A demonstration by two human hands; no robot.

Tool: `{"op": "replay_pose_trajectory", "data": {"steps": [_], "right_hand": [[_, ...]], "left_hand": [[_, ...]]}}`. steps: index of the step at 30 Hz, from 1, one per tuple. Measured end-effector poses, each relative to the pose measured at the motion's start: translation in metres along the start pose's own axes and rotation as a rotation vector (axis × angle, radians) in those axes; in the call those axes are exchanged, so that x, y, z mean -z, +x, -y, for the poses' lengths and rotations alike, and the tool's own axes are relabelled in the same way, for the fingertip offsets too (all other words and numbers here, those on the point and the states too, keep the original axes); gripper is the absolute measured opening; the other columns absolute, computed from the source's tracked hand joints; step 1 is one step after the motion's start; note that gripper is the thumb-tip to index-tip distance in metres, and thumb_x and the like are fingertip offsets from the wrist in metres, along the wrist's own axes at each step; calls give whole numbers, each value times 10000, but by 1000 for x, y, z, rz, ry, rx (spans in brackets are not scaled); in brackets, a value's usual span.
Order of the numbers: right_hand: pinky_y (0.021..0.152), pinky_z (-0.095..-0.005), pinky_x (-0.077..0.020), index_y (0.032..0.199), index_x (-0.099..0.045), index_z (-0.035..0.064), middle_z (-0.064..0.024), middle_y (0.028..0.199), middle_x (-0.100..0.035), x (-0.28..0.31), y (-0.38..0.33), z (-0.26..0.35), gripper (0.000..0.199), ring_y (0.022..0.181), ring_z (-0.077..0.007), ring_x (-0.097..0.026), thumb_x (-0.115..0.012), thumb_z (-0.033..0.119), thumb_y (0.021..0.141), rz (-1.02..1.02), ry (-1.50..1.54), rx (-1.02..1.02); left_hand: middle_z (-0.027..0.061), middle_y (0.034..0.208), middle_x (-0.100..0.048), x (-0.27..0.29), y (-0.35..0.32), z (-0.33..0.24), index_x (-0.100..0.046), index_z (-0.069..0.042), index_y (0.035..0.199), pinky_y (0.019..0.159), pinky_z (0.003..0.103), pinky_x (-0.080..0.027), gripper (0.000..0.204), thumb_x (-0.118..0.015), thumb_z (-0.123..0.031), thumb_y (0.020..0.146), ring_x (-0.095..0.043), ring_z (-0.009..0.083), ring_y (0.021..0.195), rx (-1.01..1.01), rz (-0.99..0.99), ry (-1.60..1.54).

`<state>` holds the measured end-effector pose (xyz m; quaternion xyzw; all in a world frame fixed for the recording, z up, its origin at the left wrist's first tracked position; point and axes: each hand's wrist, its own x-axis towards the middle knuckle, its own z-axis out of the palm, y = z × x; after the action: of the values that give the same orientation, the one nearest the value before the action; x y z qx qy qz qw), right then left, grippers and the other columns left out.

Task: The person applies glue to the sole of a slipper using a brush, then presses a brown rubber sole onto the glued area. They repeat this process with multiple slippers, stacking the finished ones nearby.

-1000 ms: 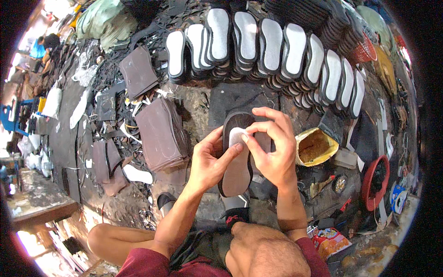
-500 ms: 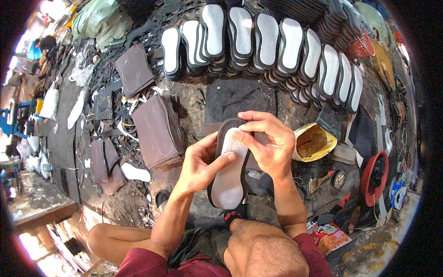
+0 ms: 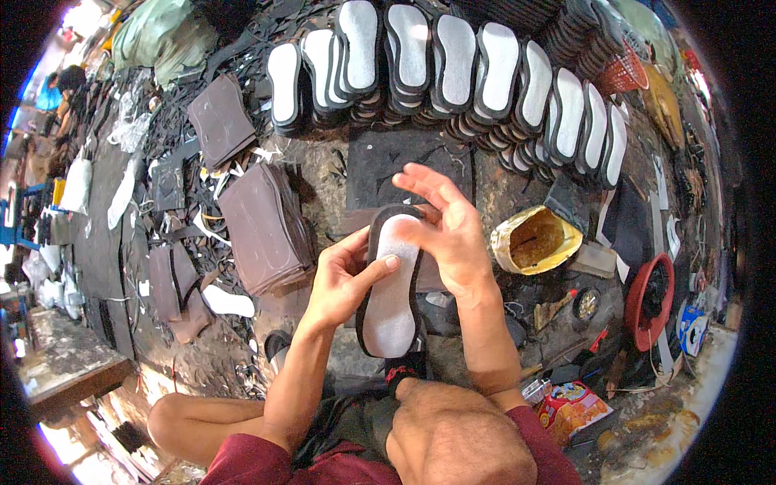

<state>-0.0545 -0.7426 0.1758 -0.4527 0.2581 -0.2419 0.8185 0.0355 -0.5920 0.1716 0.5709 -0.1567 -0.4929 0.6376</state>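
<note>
A shoe sole [image 3: 390, 315] with a black rim and a white insole layer on top is held tilted above my lap. My left hand [image 3: 343, 279] grips its left edge, thumb flat on the white face and fingers behind. At the sole's upper end is my right hand [image 3: 459, 238], its thumb blurred against the white layer. The right fingers are raised and stretched out, away from the sole. Rows of similar soles [image 3: 408, 48], stacked with white faces up, curve along the far side.
Stacks of brown sheets [image 3: 260, 230] lie to the left, near a loose white insole piece [image 3: 228, 301]. On the right stand a yellow container [image 3: 575, 245] with brownish contents, a brush [image 3: 554, 309] and a red basin [image 3: 669, 295]. Black scraps litter the far-left floor.
My right fingers have lifted off the sole's upper edge and straightened, while the thumb stays at the white face. My left hand keeps its grip. The whole view has shifted slightly.
</note>
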Motion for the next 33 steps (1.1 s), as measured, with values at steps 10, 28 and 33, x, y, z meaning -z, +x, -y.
{"op": "replay_pose_trajectory", "data": {"steps": [10, 28, 33], "right_hand": [[1129, -470, -333, 1488, -425, 123, -146, 1489, -419, 16, -47, 7, 814, 1371, -338, -387, -718, 529, 846, 47, -683, 683], [1012, -476, -509, 1160, -719, 208, -110, 1336, -623, 23, -71, -64, 397, 1257, -450, -549, -717, 195, 763, 246, -952, 808], [1000, -448, -514, 1180, -718, 252, -81, 1321, -626, 11, -81, -55, 344, 1256, -399, -543, -646, 267, 844, 214, -1114, 886]], "left_hand": [[11, 1019, -715, 17, 17, 0, -616, -58, 1299, 729, 255, -533, 419, -710, -35, 891, -662, 89, 819, -42, -369, -380], [153, 1559, -331, 14, 33, -2, -181, -304, 1576, 817, 544, -621, 907, -550, 22, 814, -594, 393, 1182, -713, -496, -358], [159, 1525, -365, 21, 32, -5, -270, -263, 1502, 803, 600, -614, 773, -576, -46, 826, -589, 416, 1179, -701, -269, -625]]}}
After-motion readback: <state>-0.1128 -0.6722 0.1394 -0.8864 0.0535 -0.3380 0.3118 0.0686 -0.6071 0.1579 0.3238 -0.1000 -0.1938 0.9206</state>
